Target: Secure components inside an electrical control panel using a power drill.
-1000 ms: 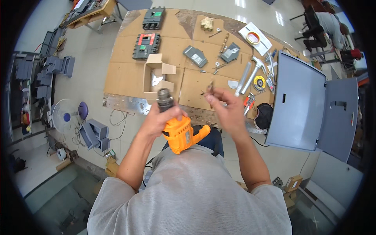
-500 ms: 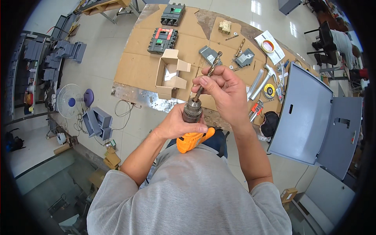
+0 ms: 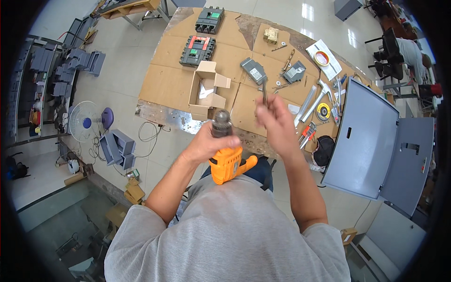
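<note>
My left hand is wrapped round the neck of an orange power drill, just below its dark metal chuck. The chuck points away from me, and no bit stands in it. The drill's rear end rests near my belly. To the right, apart from the chuck, my right hand pinches a drill bit by its lower part. The bit stands roughly upright and is blurred, its upper end in front of a grey breaker module on the table.
Cardboard covers the workbench ahead. On it lie an open carton, two large circuit breakers, a tape roll, a hammer and a hex key set. A grey metal cabinet stands right, a fan left.
The bit has come out of the chuck. My right hand has moved right with it, away from the drill. The drill has tipped slightly more upright in my left hand.
</note>
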Motion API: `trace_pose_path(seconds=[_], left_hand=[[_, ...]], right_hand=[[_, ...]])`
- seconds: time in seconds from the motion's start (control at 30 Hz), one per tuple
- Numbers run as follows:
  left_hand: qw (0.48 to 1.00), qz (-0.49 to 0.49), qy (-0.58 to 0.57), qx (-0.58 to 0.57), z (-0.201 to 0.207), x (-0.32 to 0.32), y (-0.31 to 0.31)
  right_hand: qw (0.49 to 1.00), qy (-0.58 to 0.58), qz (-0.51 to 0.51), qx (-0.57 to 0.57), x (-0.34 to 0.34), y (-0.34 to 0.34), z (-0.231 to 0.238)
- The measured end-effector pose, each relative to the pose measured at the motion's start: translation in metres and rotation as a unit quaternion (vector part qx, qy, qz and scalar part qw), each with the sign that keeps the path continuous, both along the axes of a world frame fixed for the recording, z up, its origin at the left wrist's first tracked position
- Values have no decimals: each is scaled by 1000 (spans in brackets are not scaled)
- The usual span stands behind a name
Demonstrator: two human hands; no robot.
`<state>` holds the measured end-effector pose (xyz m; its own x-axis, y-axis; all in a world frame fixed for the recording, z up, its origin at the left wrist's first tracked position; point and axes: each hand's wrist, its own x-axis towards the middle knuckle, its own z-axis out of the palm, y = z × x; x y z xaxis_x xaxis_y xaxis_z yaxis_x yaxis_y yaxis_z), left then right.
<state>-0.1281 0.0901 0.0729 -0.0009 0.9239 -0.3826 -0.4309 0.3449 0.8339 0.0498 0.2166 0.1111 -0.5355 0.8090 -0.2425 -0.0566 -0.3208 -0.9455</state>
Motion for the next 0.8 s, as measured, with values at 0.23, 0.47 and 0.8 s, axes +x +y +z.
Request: trace_pose_path(seconds=[0.23, 0.47, 0.8], left_hand=[[955, 112, -274, 19, -12, -41, -3], [974, 87, -204, 48, 1, -39, 7], [992, 12, -99, 75, 7, -24, 7]], right_hand=[[834, -231, 273, 421, 69, -68, -45], [815, -299, 287, 405, 67, -75, -70], [977, -141, 105, 118, 71, -32, -61]])
